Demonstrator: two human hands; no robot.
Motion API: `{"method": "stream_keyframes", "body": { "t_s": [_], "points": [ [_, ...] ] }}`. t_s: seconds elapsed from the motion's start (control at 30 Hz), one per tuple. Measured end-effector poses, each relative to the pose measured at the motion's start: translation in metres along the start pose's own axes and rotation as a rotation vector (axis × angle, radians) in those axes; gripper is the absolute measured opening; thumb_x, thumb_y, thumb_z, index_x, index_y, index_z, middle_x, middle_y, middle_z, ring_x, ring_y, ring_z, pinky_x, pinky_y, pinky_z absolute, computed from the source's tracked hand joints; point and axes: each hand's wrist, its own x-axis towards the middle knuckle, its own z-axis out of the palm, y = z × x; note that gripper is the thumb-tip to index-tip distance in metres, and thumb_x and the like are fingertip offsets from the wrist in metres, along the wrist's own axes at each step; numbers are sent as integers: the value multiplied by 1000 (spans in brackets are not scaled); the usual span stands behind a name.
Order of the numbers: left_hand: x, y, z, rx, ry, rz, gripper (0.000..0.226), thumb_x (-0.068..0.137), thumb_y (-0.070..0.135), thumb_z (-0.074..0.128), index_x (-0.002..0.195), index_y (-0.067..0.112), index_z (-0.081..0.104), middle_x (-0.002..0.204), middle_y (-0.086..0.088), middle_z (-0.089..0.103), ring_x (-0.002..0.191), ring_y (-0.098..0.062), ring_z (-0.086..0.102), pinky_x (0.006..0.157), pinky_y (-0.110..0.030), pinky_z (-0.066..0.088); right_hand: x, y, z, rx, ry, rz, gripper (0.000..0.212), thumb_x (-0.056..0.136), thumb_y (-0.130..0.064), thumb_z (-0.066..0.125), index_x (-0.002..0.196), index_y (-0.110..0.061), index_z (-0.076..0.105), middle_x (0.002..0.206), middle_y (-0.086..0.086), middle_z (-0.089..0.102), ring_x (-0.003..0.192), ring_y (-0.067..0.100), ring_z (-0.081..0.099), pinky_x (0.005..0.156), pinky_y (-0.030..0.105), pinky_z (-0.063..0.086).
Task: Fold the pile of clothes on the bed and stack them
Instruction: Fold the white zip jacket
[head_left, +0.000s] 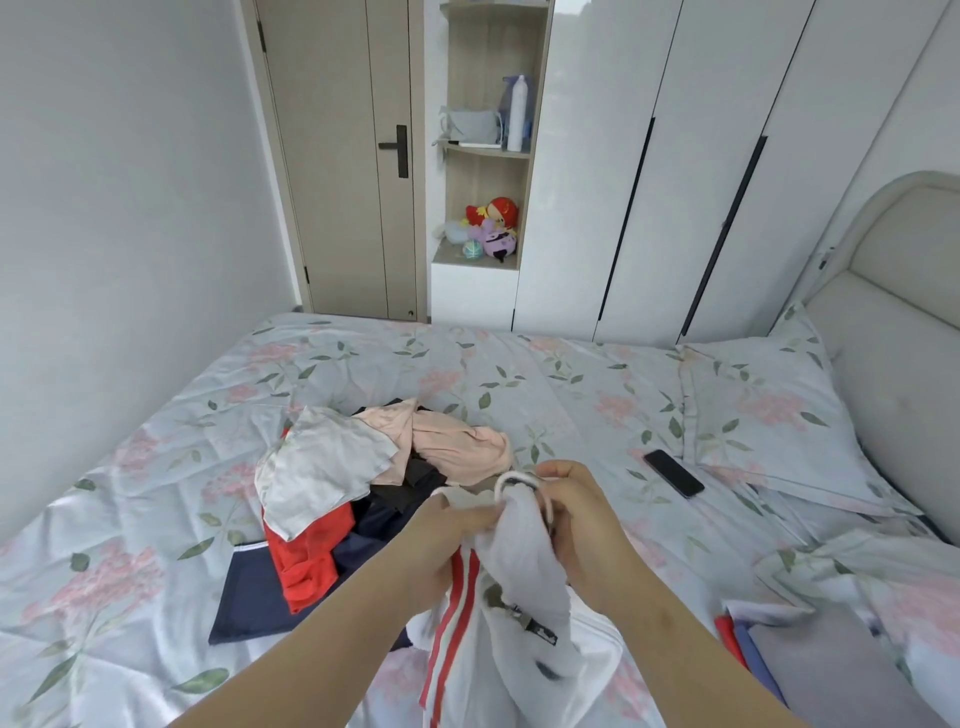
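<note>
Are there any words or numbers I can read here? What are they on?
Black tag on the white garment: white marks, too blurred to read.
Bottle: too small to read any label.
Nothing else shows words or numbers.

**A bedroom in a home**

A wide bed (571, 384) under a floral sheet fills the room, with a matching pillow (769, 415) beside a padded headboard (909, 312). White wardrobe doors (691, 156) line the far wall next to a closed door (322, 182). An open shelf unit (485, 179) holds plush toys (493, 226). A pile of clothes (363, 467) and a phone (674, 473) lie on the bed.
</note>
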Motion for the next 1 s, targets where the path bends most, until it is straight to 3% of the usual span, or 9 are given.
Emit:
{"method": "stream_keyframes", "body": {
  "t_s": [0.07,0.13,0.27,0.37,0.47,0.57,0.7,0.87,1.0],
  "points": [
    [1,2,-3,0,48,42,45,78,-12,64,121,-7,53,101,-24,66,83,-32,67,70,-37,55,3,2,-7,12,59,34,10,92,-11,47,100,-15,52,69,7,59,62,20,54,59,33,42],
    [0,6,-6,-42,30,67,37,81,-14,60,117,-6,56,99,-25,67,79,-33,68,69,-38,58,6,2,-15,-271,111,47,11,94,-25,51,102,-17,53,74,1,59,63,15,54,59,29,43],
    [-2,25,-5,-24,-59,157,30,82,-5,63,111,2,60,99,-20,70,84,-30,70,71,-36,59,6,-2,-9,-531,0,78,17,87,-55,52,77,-42,52,81,-28,43,71,-12,42,79,17,36],
    [-6,50,0,-44,-87,222,38,77,-1,68,113,7,60,101,-17,71,88,-29,70,69,-35,57,5,-20,-4,-592,-150,60,36,66,-78,58,77,-43,62,74,-23,66,71,-9,60,69,9,47],
    [-13,76,8,37,-131,275,34,79,-2,65,112,6,62,100,-17,71,86,-29,69,69,-36,56,6,-45,-2,-720,-251,16,33,69,-54,72,93,-31,70,91,-9,74,86,8,69,84,28,54],
    [-26,110,15,65,-152,330,29,77,-2,63,106,6,64,87,-12,73,71,-22,71,59,-29,57,9,-92,0,-567,-148,-211,5,83,-13,68,79,-15,70,72,2,70,66,18,62,60,22,45],
    [-40,156,2,-15,-152,547,31,72,12,67,103,13,66,91,-5,74,78,-17,71,60,-27,56,14,-151,-21,-150,27,-451,4,80,-13,69,80,-17,72,74,2,69,65,15,63,52,18,45],
    [-21,135,-12,372,93,220,29,90,11,62,115,-1,61,102,-17,70,90,-28,68,72,-35,57,18,-117,-44,-520,90,41,22,85,-18,69,99,-1,66,88,16,70,75,27,65,68,37,52],
    [-16,118,-22,415,125,108,30,90,13,63,114,-4,60,98,-18,70,86,-29,67,73,-35,55,16,-112,-51,-665,101,70,18,77,-7,72,92,3,68,73,16,68,61,26,63,63,30,47]
  ]
}}
